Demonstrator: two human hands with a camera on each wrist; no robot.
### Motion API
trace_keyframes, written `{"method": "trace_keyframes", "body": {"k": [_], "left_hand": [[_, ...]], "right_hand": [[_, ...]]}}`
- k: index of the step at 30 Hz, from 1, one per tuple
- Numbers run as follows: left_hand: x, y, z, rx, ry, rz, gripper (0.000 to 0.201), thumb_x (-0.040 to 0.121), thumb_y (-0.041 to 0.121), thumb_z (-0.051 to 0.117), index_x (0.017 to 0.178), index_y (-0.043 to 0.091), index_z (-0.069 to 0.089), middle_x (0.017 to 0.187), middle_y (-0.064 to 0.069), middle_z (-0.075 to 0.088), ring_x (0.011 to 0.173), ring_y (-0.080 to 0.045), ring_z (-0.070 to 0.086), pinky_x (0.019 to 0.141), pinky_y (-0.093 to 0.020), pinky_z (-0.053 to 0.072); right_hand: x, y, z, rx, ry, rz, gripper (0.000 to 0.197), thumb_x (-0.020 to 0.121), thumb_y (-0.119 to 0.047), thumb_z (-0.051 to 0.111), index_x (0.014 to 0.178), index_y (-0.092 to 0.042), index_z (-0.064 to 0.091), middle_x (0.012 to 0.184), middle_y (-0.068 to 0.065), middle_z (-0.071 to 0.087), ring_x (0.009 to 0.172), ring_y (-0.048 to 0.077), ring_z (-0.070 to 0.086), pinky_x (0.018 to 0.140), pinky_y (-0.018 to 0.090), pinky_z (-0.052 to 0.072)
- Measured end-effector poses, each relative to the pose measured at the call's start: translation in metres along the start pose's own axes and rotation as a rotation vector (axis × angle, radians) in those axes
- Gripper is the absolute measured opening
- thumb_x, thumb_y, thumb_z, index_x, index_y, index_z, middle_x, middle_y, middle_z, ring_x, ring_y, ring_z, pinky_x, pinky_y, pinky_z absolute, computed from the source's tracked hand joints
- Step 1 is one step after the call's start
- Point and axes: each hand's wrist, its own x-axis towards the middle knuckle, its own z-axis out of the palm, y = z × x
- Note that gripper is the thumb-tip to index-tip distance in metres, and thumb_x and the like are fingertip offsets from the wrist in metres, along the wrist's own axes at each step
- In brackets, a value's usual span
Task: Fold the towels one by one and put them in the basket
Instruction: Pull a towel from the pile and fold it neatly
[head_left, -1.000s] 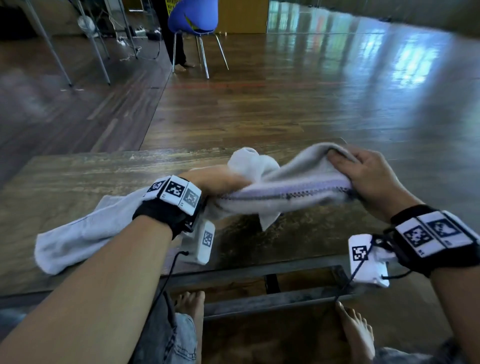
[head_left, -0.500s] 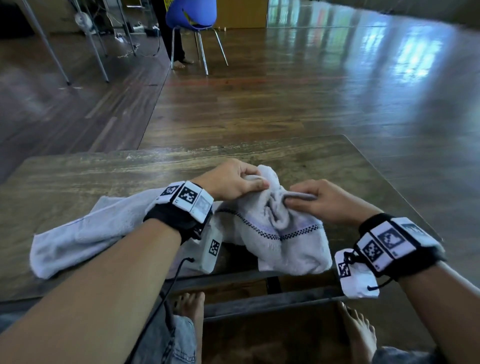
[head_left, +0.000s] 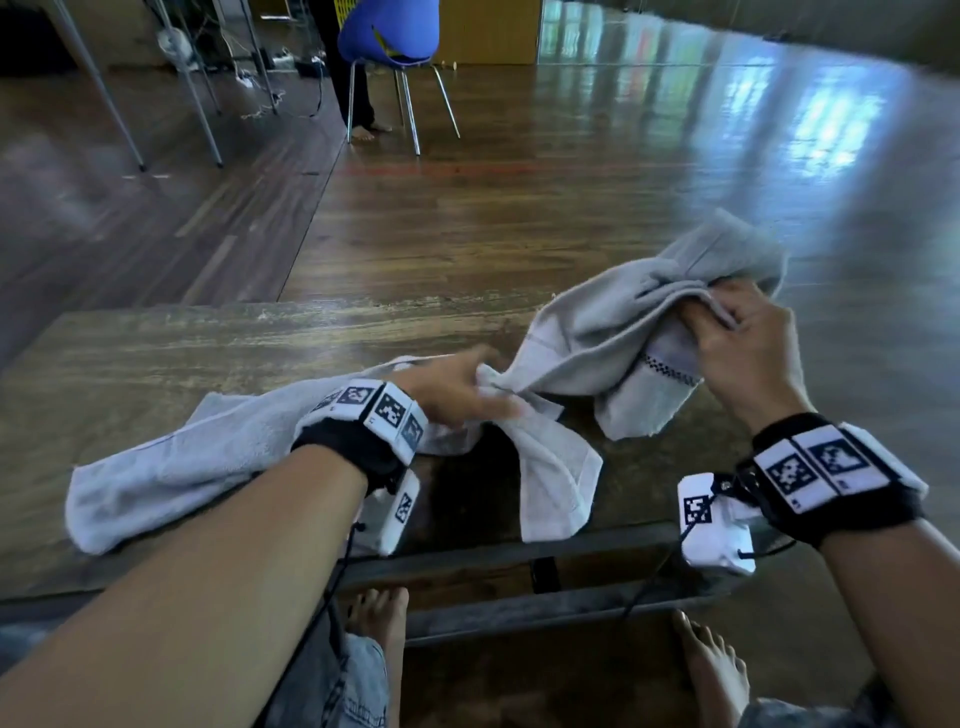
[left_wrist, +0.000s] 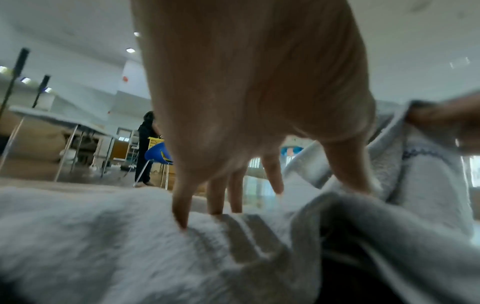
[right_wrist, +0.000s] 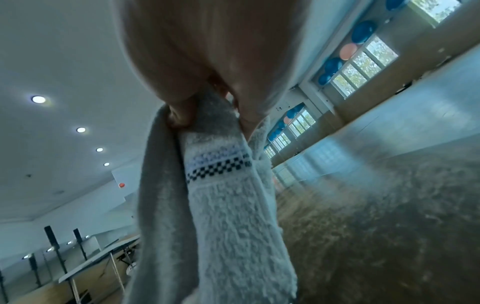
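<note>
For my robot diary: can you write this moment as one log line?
step: spreading towel | left hand: pinching one end | right hand: gripping other end, raised | basket: unseen

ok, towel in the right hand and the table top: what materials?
Towel: looks like looped terry, likely cotton, matte off-white with a woven dark checkered band. Table: seems wood or wood-look laminate, worn brown grain with a dull sheen; can't tell which.

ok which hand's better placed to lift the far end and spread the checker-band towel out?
Right, probably. The right hand already grips the checker-band towel bunched and raised off the table. The left hand is low, pinching its other end beside the second towel.
</note>
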Motion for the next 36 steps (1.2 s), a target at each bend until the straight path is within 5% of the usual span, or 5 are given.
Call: {"method": "trace_keyframes", "body": {"k": [4, 11, 18, 30, 36], "left_hand": [[0.002, -0.021, -0.002, 0.461, -0.165, -0.223, 0.088, 0.08, 0.065, 0.065, 0.153, 0.036, 0.024, 0.158, 0.004, 0.027, 0.14, -0.024, 0.037, 0.113, -0.042, 0.034], [0.0, -0.035, -0.006, 0.529, 0.287, -0.474, 0.043, 0.091, 0.033, 0.054, 0.129, 0.015, 0.055, 0.132, -0.013, 0.058, 0.118, -0.034, 0.058, 0.094, -0.045, 0.048], [0.005, 0.015, 0.014, 0.13, 0.235, 0.317, 0.068, 0.08, 0.039, 0.075, 0.14, 0.019, 0.05, 0.139, -0.003, 0.052, 0.127, -0.019, 0.05, 0.108, -0.038, 0.04], [0.011, 0.047, 0.011, 0.036, 0.66, 0.519, 0.027, 0.095, 0.03, 0.063, 0.081, 0.008, 0.067, 0.066, 0.001, 0.062, 0.063, -0.019, 0.055, 0.063, -0.035, 0.045], [0.016, 0.043, 0.01, 0.119, 0.435, 0.323, 0.033, 0.075, 0.048, 0.079, 0.057, 0.024, 0.064, 0.052, 0.015, 0.055, 0.048, 0.003, 0.049, 0.052, -0.018, 0.035]], "right_hand": [[-0.007, 0.004, 0.008, -0.058, -0.172, 0.026, 0.018, 0.098, -0.011, 0.062, 0.109, -0.008, 0.076, 0.115, 0.002, 0.068, 0.105, 0.016, 0.063, 0.085, 0.015, 0.045], [-0.016, -0.008, 0.019, 0.079, -0.303, -0.025, 0.014, 0.097, -0.011, 0.064, 0.104, -0.012, 0.076, 0.11, 0.004, 0.07, 0.103, 0.015, 0.066, 0.092, 0.026, 0.05], [-0.014, -0.007, 0.029, 0.107, -0.288, 0.013, 0.011, 0.094, -0.019, 0.069, 0.085, -0.024, 0.075, 0.085, -0.012, 0.069, 0.078, 0.0, 0.062, 0.073, 0.02, 0.046], [-0.008, -0.009, 0.005, 0.119, -0.211, 0.042, 0.026, 0.097, -0.029, 0.066, 0.076, -0.04, 0.076, 0.079, -0.004, 0.075, 0.071, 0.004, 0.063, 0.065, 0.019, 0.049], [-0.011, 0.006, -0.012, -0.351, -0.226, 0.134, 0.033, 0.094, -0.039, 0.064, 0.074, -0.013, 0.072, 0.066, 0.009, 0.067, 0.067, 0.029, 0.062, 0.061, 0.038, 0.05]]}}
